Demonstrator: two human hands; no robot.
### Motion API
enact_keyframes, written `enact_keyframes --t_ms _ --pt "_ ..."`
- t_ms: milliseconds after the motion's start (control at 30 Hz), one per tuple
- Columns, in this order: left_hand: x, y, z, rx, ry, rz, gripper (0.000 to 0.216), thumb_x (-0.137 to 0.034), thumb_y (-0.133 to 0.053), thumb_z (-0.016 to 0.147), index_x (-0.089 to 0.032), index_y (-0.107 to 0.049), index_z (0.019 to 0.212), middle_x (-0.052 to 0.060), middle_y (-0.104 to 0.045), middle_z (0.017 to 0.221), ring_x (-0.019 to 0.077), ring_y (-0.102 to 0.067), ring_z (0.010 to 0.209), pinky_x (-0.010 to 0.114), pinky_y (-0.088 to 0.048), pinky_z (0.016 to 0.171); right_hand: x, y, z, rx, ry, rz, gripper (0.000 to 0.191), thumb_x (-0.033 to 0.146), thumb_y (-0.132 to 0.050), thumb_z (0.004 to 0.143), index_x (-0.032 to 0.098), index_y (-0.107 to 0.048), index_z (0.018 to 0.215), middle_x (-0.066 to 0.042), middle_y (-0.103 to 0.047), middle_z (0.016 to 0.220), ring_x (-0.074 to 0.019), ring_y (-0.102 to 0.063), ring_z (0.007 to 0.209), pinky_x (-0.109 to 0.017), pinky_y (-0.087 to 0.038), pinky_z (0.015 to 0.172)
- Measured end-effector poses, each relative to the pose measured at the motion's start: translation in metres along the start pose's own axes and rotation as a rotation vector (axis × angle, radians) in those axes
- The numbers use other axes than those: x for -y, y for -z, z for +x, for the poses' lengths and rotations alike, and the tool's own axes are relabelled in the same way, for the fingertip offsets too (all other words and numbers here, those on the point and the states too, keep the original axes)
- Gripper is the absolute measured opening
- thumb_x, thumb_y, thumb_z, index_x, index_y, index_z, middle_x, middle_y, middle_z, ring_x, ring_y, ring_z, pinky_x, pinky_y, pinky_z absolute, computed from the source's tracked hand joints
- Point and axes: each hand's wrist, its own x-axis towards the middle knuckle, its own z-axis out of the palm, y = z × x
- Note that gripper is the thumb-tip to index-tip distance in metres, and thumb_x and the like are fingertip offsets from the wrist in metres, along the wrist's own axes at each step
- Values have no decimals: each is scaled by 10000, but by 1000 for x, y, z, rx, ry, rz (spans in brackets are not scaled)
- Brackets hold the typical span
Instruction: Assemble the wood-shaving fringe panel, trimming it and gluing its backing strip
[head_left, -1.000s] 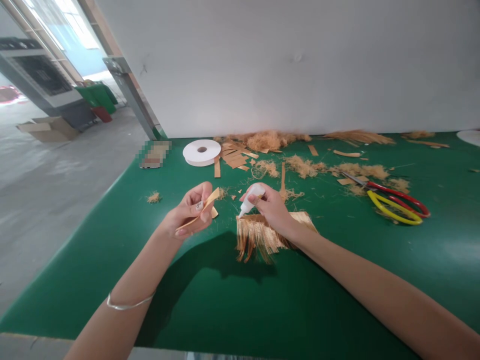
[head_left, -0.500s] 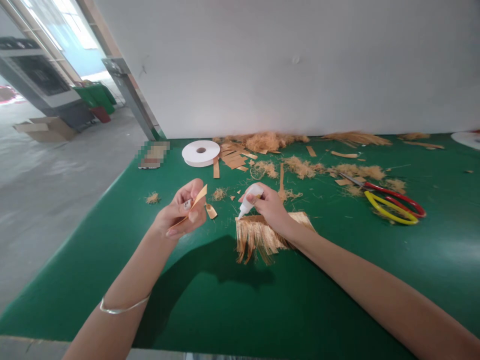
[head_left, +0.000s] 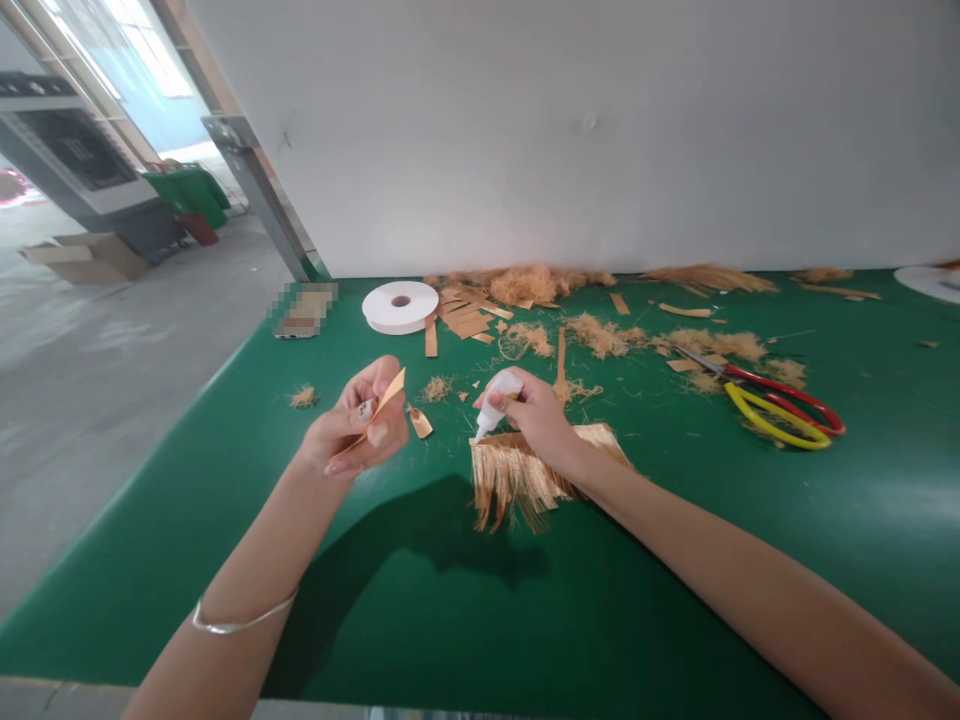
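My right hand [head_left: 534, 408] grips a small white glue bottle [head_left: 501, 392], tilted with its nozzle down. The nozzle tip meets the upper left corner of a tan fringed strip [head_left: 517, 475], which lies on the green table [head_left: 600, 610] with its fringe toward me. Part of the strip is hidden by my right hand and forearm. Raised to the left, my left hand [head_left: 364, 425] pinches a folded or bent piece of tan strip [head_left: 390, 393] between thumb and fingers. A small curled tan scrap [head_left: 421, 423] lies just right of that hand.
Behind my hands lie a white tape roll [head_left: 400, 315], cut tan strips [head_left: 466, 320] and heaps of tan fibre [head_left: 532, 285]. Scissors [head_left: 780, 405] with red and yellow handles rest at the right. A blurred-out object [head_left: 306, 310] sits at the far left corner. A white wall [head_left: 600, 140] bounds the table's back.
The whole view has shifted very slightly. Both hands keep their grip, and the bottle's nozzle stays at the same corner of the fringed strip.
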Motion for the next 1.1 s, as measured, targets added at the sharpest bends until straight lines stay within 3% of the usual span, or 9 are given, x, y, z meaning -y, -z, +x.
enact_keyframes --t_ms 233,633,933,1000,1100 --pt "0 -1 0 16 8 2 202 -138 -638 750 -162 -444 800 -81 -610 606 -45 -167 134 90 -172 191 -3 1 0 7 92 -28 248 428 -626 749 195 -549 791 -26 -638 782 -148 -550 685 -280 -395 605" --pt "-2 -3 0 30 1 8 178 -152 -622 771 -161 -451 822 -78 -600 605 -43 -185 141 92 -184 199 6 2 -6 28 155 -236 255 473 -593 789 223 -571 837 -22 -624 806 -149 -528 647 -283 -379 578" --pt "-2 -1 -2 1 8 48 190 -172 -641 757 -170 -461 817 -80 -588 572 -38 -199 156 84 -233 233 6 0 -5 -6 193 -311 94 317 -578 791 227 -576 819 -9 -622 794 -141 -499 643 -280 -345 572" --pt "-4 -3 -1 -24 120 128 191 -207 -652 761 -177 -478 833 -61 -609 570 -25 -241 173 88 -206 231 6 -1 -5 -10 198 -296 84 302 -574 786 223 -567 815 -9 -622 792 -139 -504 642 -279 -354 574" --pt "-1 -10 1 -44 539 421 304 -221 -671 755 -195 -523 1020 -7 -670 638 18 -360 235 107 -216 239 7 -1 -4 -9 212 -262 95 309 -566 790 217 -553 811 -16 -623 806 -146 -529 666 -286 -377 592"
